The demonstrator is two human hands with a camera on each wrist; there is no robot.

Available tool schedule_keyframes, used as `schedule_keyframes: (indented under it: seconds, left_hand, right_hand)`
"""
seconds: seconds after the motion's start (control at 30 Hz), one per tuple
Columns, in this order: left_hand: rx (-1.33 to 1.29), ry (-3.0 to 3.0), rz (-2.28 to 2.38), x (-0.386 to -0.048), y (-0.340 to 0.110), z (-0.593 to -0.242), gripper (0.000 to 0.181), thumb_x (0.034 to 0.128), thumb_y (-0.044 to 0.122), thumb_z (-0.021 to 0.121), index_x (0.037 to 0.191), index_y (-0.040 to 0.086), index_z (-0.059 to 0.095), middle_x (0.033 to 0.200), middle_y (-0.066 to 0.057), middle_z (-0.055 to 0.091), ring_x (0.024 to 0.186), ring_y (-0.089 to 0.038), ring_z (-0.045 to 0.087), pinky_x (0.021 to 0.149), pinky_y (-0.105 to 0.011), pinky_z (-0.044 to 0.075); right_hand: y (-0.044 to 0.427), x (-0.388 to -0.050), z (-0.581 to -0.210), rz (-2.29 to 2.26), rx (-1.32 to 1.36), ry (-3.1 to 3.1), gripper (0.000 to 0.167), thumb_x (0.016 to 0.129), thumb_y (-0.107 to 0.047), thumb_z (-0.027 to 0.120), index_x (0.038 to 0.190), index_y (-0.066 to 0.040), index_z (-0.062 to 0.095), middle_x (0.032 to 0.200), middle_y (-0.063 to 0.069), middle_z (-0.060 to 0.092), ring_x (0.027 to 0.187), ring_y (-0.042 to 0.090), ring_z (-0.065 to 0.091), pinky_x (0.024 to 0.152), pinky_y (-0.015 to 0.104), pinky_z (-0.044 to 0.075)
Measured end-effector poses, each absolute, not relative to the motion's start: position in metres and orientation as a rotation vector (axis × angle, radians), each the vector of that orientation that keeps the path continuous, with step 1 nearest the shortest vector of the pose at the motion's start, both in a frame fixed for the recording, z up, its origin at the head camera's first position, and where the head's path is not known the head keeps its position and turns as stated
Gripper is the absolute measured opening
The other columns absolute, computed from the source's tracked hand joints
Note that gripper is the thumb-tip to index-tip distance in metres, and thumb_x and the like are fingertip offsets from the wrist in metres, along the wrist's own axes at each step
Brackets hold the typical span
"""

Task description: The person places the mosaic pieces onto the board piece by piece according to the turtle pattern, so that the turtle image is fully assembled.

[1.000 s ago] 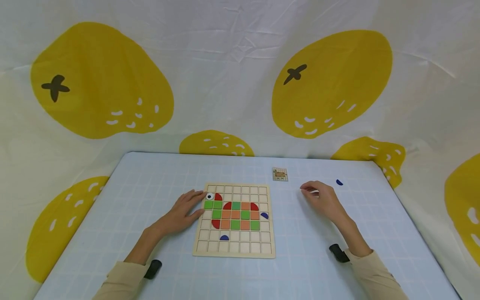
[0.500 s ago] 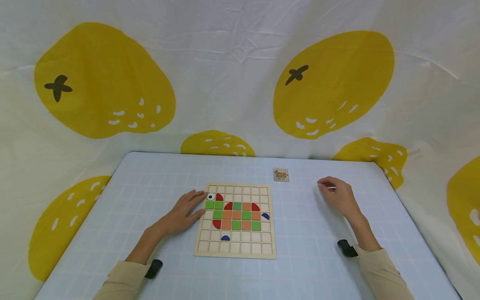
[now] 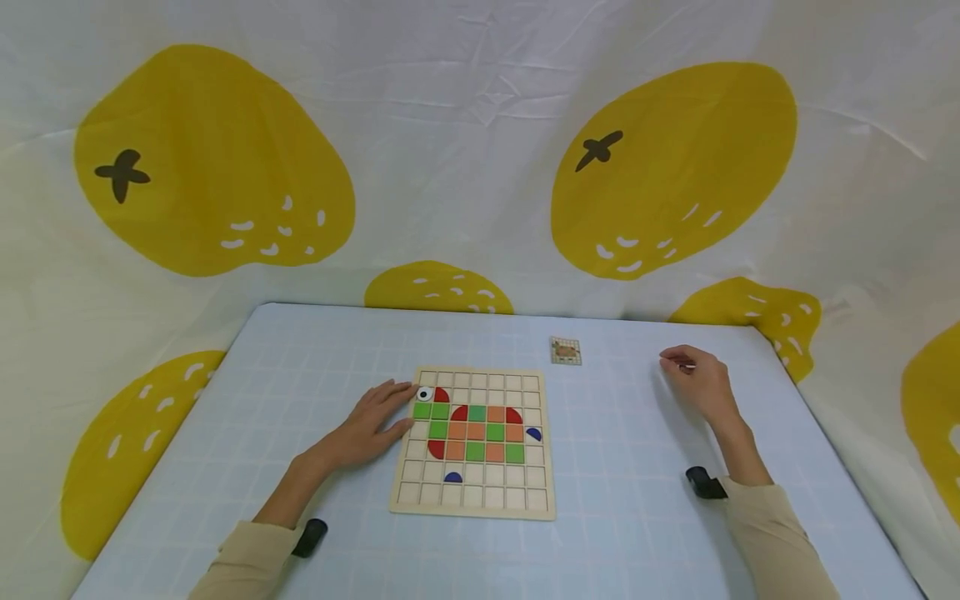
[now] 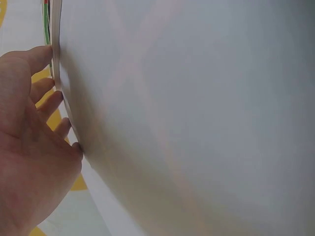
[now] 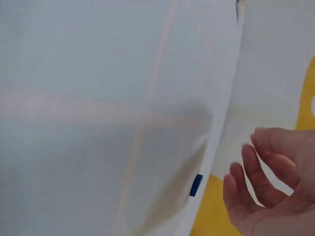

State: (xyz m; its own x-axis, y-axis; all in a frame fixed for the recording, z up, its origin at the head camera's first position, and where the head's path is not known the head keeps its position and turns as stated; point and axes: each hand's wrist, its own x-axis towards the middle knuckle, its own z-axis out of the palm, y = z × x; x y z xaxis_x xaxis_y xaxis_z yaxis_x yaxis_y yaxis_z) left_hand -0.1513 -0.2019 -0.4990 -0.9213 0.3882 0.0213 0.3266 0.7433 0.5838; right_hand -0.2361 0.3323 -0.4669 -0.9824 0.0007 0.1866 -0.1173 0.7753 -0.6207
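On the table lies a wooden grid board (image 3: 472,498) bearing green, orange and red pieces, a round eye piece (image 3: 424,394) and blue half-round pieces. My left hand (image 3: 367,427) rests at its left edge, fingers spread; in the left wrist view the fingertips touch the board's edge (image 4: 55,64). My right hand (image 3: 701,383) hovers over the table right of the board, its fingers loosely bent and holding nothing. In the right wrist view, a small blue piece (image 5: 196,185) lies on the table apart from the fingers. The right hand hides that piece in the head view.
A small picture card (image 3: 566,351) printed with a grid lies behind the board, toward the table's far edge. A white curtain (image 3: 457,167) with yellow fruit prints hangs beyond the table (image 3: 615,533). Each wrist carries a black camera.
My right hand has moved rightward, away from the board, to above the loose blue piece, which it now covers in the head view. The left hand stays at the board's edge.
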Motion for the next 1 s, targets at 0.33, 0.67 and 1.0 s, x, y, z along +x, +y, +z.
schedule_keyframes:
  seconds: [0.33, 0.67, 1.0]
  left_hand:
    - [0.602, 2.844, 0.935, -0.151, -0.202, -0.499, 0.058, 0.1044, 0.023, 0.062, 0.157, 0.006, 0.042, 0.159, -0.018, 0.04, 0.152, -0.047, 0.021, 0.118, -0.067, 0.023]
    - [0.613, 2.851, 0.932, -0.152, -0.203, -0.5, 0.058, 0.1047, 0.024, 0.062, 0.156, 0.006, 0.043, 0.16, -0.017, 0.04, 0.152, -0.047, 0.022, 0.118, -0.067, 0.023]
    - [0.598, 2.844, 0.928, -0.151, -0.202, -0.499, 0.058, 0.105, 0.025, 0.061, 0.157, 0.007, 0.042, 0.16, -0.017, 0.039, 0.152, -0.046, 0.021, 0.119, -0.067, 0.022]
  right_hand:
    - [0.345, -0.245, -0.469, 1.038, -0.033, -2.939, 0.032, 0.101, -0.009, 0.064, 0.129, 0.008, 0.063, 0.132, 0.034, 0.058, 0.122, 0.05, 0.051, 0.106, 0.065, 0.041]
    - [0.349, -0.248, -0.474, 1.067, -0.078, -2.977, 0.033, 0.101, -0.001, 0.06, 0.132, 0.01, 0.059, 0.131, 0.035, 0.057, 0.118, 0.048, 0.051, 0.107, 0.064, 0.041]
    - [0.353, -0.251, -0.479, 1.021, -0.114, -2.967, 0.031, 0.1, 0.001, 0.061, 0.129, 0.012, 0.061, 0.127, 0.035, 0.058, 0.116, 0.048, 0.051, 0.105, 0.065, 0.042]
